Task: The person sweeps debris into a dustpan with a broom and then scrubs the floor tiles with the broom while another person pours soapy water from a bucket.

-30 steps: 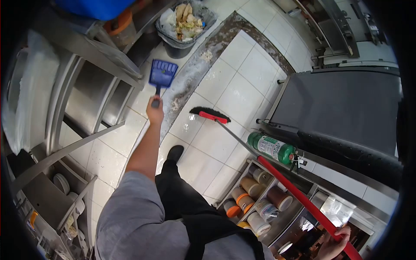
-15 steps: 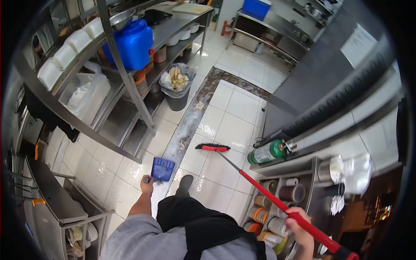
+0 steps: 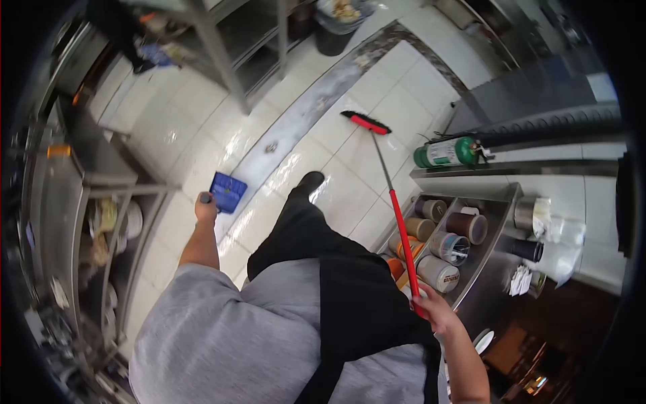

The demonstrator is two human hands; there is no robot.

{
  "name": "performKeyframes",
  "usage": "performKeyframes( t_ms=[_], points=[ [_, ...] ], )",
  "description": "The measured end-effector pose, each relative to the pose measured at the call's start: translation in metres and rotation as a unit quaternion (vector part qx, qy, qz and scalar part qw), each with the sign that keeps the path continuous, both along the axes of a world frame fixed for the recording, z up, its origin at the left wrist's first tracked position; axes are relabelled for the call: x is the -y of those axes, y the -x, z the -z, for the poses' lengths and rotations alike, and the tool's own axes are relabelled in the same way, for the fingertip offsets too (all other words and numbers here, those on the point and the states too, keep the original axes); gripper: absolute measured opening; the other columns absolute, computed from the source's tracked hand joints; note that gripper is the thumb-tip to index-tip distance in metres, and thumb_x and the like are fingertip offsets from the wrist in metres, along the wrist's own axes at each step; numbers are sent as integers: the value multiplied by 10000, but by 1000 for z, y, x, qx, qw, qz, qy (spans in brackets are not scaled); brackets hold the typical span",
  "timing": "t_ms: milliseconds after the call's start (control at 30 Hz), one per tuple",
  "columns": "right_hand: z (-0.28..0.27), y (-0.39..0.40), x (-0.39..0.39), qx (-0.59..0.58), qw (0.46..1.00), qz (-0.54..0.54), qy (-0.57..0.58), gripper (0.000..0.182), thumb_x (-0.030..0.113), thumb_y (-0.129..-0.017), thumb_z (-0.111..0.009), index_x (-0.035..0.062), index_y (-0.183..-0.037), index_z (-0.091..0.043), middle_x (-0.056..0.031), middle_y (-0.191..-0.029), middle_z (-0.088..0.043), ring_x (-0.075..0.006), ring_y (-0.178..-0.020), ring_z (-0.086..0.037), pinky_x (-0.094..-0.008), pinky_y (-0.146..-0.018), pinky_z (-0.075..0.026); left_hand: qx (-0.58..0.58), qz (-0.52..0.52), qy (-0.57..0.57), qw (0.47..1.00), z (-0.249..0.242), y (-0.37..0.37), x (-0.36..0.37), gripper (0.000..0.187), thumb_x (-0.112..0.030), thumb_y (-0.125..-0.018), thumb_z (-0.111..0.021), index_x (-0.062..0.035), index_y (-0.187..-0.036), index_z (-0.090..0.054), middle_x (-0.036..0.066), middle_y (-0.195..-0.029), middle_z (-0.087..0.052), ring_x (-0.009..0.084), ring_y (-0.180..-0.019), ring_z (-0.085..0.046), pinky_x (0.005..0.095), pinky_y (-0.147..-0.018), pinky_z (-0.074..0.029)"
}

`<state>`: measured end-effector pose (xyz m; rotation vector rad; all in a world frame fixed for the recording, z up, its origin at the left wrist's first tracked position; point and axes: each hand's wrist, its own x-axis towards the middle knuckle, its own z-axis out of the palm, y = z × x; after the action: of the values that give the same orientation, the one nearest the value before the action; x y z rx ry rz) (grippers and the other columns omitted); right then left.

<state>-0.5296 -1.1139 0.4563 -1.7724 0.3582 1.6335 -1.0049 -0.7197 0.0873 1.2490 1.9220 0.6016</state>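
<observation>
My left hand point(image 3: 206, 207) is closed around the handle end of a blue dustpan point(image 3: 228, 192), whose pan hangs over the tiled floor beside the wet channel strip. On the other side, my right hand point(image 3: 431, 308) grips the red handle of a broom point(image 3: 404, 246) near its upper end. The broom's head point(image 3: 367, 122), red with dark bristles, lies farther out on the white tiles. Between the two tools one of my dark shoes point(image 3: 311, 182) is on the floor.
A green gas cylinder point(image 3: 447, 152) lies by the right wall, above a metal shelf point(image 3: 494, 232) of jars and tubs. The steel counter point(image 3: 108, 158) stands at left. A lined bin point(image 3: 333, 42) is at the top. Another person's dark-clad leg point(image 3: 118, 34) shows top left.
My view has turned lower and I have stepped, with my leg now stretched forward. The broom handle stands steeper in view and its head is farther away. Both hands keep their holds.
</observation>
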Motion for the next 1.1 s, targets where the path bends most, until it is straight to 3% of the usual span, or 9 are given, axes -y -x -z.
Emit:
performKeyframes(
  t_ms=[133,200,233,400,467,600,700,833,1100],
  points=[
    [152,-44,-37,121,982,-127,69,433,69,-842,-567,71,-1236,-389,-91,-710,-573,-198,-525,-575,-342,-426,-469,17,-37,-31,999,14,65,54,188,31,-741,-639,-114,-844,-576,-2,-821,-595,126,-802,-575,276,-745,-466],
    [181,-44,-75,334,875,-346,54,299,68,-811,-523,47,-1108,-490,-87,-655,-549,-198,-451,-542,-330,-367,-424,-2,-55,-22,998,12,89,72,198,43,-739,-634,-110,-850,-574,-4,-831,-591,127,-817,-575,275,-755,-464],
    [176,-42,-95,347,878,-329,26,229,67,-798,-495,26,-1020,-533,-83,-634,-534,-191,-421,-519,-325,-351,-401,23,-56,-28,998,18,99,77,205,54,-742,-628,-107,-857,-572,-4,-842,-590,130,-824,-573,274,-761,-463],
    [177,-40,-159,356,846,-397,10,371,85,-821,-508,9,-1183,-486,-122,-682,-561,-208,-437,-536,-345,-389,-428,43,-50,-18,998,29,134,103,208,62,-766,-617,-104,-884,-571,0,-864,-588,135,-837,-568,266,-779,-455],
    [206,-36,-169,462,735,-497,-17,524,115,-846,-528,24,-1341,-382,-222,-855,-622,-301,-640,-639,-381,-543,-499,24,-65,10,998,31,146,114,207,57,-766,-622,-103,-886,-571,4,-867,-592,135,-840,-569,266,-779,-454],
    [193,47,-213,373,746,-552,4,676,116,-859,-529,35,-1446,-202,-328,-1079,-579,-420,-1026,-581,-433,-828,-481,14,-74,33,997,42,188,130,202,44,-766,-635,-101,-890,-569,10,-875,-601,136,-845,-570,269,-778,-453],
    [192,112,-182,351,677,-643,70,727,95,-861,-503,43,-1461,-97,-325,-1018,-589,-443,-913,-605,-460,-797,-489,15,-90,32,995,49,224,140,191,31,-774,-642,-103,-889,-569,9,-875,-600,135,-847,-567,269,-775,-453],
    [167,156,-119,347,681,-643,51,755,85,-848,-513,99,-1472,-89,-316,-980,-603,-463,-917,-594,-474,-795,-482,61,-134,35,988,30,274,152,209,41,-787,-636,-103,-916,-559,-10,-864,-557,115,-827,-531,243,-769,-430],
    [21,158,-88,317,605,-729,46,752,64,-853,-516,269,-1477,-149,-290,-925,-623,-436,-833,-621,-473,-738,-497,47,-221,-20,974,-6,384,171,201,12,-790,-662,-81,-942,-568,12,-887,-572,117,-842,-531,240,-791,-418]
  ],
)
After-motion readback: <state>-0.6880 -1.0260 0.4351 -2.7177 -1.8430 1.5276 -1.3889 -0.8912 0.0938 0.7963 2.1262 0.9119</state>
